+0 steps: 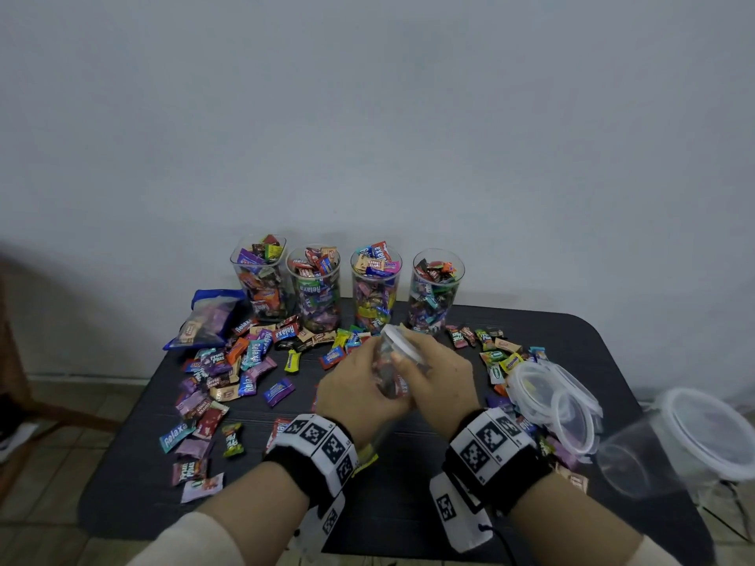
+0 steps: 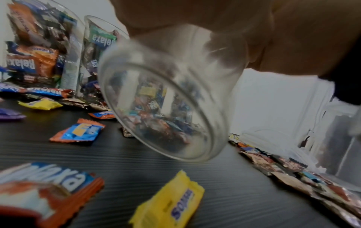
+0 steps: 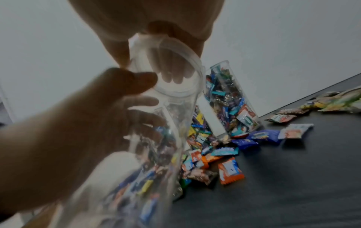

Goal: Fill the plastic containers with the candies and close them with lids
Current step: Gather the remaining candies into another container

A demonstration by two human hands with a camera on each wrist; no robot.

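head view shows the left hand (image 1: 359,386) wrapped round a tilted jar (image 1: 388,371) above the table (image 1: 408,484), right hand (image 1: 439,379) fingers pinching its lid (image 1: 402,343); smooth, light plastic, best gripped mid-body.

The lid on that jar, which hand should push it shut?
Probably the right hand: its fingers already hold the lid at the jar's mouth. The left hand grips the jar, tilted above the table, steadying it.

Left hand (image 2: 224,30) gripping tilted clear container (image 2: 166,108) — candies inside, black table (image 2: 117,162) below
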